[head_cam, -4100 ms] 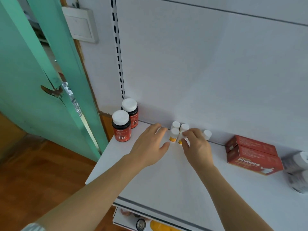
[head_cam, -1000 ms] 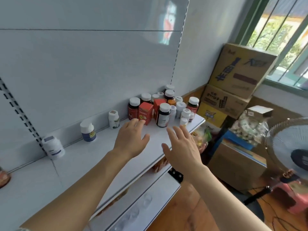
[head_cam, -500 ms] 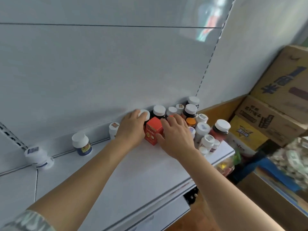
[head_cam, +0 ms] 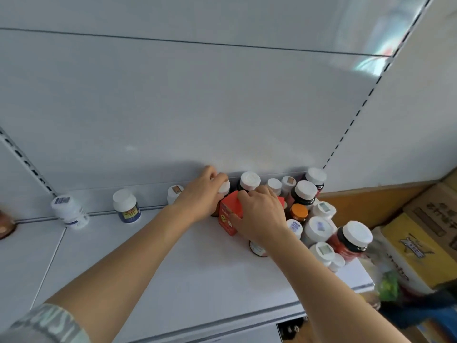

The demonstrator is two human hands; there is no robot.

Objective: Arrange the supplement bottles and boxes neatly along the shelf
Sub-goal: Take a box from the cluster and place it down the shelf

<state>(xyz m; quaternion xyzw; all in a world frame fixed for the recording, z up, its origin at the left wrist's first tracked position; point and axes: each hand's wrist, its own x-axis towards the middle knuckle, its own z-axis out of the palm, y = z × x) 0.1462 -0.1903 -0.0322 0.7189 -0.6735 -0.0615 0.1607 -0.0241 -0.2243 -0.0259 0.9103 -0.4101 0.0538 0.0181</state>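
On the white shelf [head_cam: 173, 263], my left hand [head_cam: 200, 194] grips a dark bottle with a white cap [head_cam: 224, 187] against the back panel. My right hand [head_cam: 259, 214] holds a red box [head_cam: 228, 214] right beside that bottle, thumb on its front and fingers over its top. Behind and to the right stands a tight cluster of several white-capped bottles [head_cam: 305, 191], one with an orange cap [head_cam: 299, 211]. A large red-labelled bottle [head_cam: 351, 241] stands at the shelf's right end.
Further left along the back stand a small white bottle [head_cam: 175, 193], a blue-labelled bottle [head_cam: 126, 206] and a white bottle [head_cam: 68, 210]. Cardboard boxes [head_cam: 420, 243] are stacked beyond the shelf's right edge. A slotted upright [head_cam: 27, 164] runs up the back panel.
Both hands reached from the shelf's front to the cluster, then closed on the dark bottle and the red box. Over the last half second they have barely moved.
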